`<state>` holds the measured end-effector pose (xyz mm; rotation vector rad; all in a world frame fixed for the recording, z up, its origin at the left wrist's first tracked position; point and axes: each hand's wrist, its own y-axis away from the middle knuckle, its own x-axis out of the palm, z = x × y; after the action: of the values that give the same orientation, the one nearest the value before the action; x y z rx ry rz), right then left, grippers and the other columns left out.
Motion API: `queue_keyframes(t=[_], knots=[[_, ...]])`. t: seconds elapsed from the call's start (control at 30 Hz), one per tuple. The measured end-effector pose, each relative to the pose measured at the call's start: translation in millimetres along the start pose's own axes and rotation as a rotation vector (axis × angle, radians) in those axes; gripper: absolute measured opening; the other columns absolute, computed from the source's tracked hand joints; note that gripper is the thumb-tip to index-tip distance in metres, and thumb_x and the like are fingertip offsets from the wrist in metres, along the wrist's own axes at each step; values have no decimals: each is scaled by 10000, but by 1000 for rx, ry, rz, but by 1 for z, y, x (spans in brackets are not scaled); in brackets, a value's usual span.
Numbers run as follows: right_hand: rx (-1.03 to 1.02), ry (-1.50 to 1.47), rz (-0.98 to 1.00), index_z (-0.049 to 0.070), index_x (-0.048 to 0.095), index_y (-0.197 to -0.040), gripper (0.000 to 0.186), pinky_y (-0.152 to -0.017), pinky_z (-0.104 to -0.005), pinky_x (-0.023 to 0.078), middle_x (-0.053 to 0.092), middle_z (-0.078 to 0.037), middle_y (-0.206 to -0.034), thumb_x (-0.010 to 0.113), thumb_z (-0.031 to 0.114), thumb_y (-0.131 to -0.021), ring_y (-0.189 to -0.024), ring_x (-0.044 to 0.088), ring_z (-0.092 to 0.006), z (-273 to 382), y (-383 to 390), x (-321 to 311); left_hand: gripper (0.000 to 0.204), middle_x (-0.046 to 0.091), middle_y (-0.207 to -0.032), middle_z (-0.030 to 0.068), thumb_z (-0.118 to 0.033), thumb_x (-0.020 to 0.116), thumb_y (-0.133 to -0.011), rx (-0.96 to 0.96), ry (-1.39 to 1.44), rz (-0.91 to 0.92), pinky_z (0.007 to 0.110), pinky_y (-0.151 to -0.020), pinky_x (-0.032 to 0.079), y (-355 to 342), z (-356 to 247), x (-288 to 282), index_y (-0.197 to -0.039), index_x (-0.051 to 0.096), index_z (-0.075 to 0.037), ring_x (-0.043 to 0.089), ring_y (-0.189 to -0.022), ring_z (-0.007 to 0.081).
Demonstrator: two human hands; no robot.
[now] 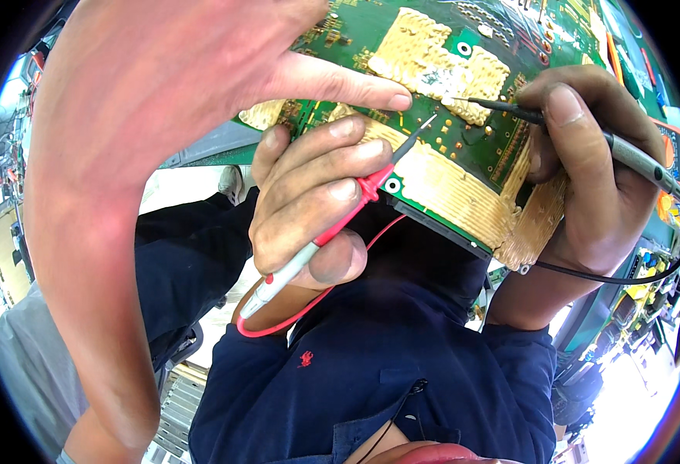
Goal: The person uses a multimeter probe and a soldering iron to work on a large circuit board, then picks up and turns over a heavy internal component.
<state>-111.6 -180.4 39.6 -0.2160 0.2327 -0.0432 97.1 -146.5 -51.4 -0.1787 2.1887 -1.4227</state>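
My left hand (305, 189) is closed around a red and grey test probe (309, 240), its dark tip reaching up over the board. My right hand (595, 147) pinches a black and grey test probe (637, 161), its thin tip at a whitish patch on the board. Beneath both hands lies a green circuit board (463, 143) with rough cream-coloured coating (463, 189) along its near edge and over its middle. From the left, a co-worker's hand (177, 69) stretches over the board, with the index finger ending between the two probe tips. Actual contact by either tip is hard to tell.
A red lead (309, 309) loops below my left hand, and a black lead (610, 278) runs off to the right. More boards and parts (641, 301) crowd the right side. The co-worker's forearm (92, 271) takes up the left.
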Motion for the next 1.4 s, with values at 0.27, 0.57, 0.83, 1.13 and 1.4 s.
queue_keyframes(t=[0.27, 0.57, 0.83, 1.13, 1.4], knots=[[-9, -69, -1, -78, 648, -848, 214, -498, -195, 313, 570, -67, -631, 620, 132, -817, -524, 459, -69, -3, 0, -1, 352, 705, -956, 143, -367, 377, -1013, 12, 3, 0, 387, -1103, 281, -1, 1, 2, -1079, 519, -52, 663, -994, 281], [13, -8, 34, -70, 654, -854, 243, -509, -196, 314, 579, -61, -646, 630, 168, -818, -533, 465, -70, -2, -1, -4, 355, 705, -957, 145, -370, 374, -1014, 34, 1, -2, 388, -1106, 282, 0, 2, 2, -1079, 519, -52, 661, -1001, 283], [6, -7, 27, -67, 656, -865, 240, -512, -196, 315, 566, -55, -626, 628, 168, -824, -536, 464, -69, -2, 0, -3, 358, 705, -960, 143, -375, 373, -1013, 90, -3, 13, 385, -1112, 279, -2, 5, 1, -1081, 518, -55, 658, -1009, 283], [-1, 11, 51, -64, 657, -869, 235, -512, -197, 308, 554, -46, -615, 624, 165, -831, -537, 460, -68, -2, -1, -4, 345, 705, -969, 140, -371, 389, -1010, 44, -18, 20, 385, -1112, 277, 0, 1, 0, -1080, 522, -60, 654, -1020, 280], [4, -8, 41, -57, 659, -868, 226, -512, -196, 306, 550, -42, -609, 624, 163, -834, -537, 456, -68, -2, -1, -3, 337, 706, -966, 138, -366, 398, -1008, 2, -10, -8, 386, -1108, 280, -2, -1, 3, -1077, 524, -62, 653, -1021, 279]])
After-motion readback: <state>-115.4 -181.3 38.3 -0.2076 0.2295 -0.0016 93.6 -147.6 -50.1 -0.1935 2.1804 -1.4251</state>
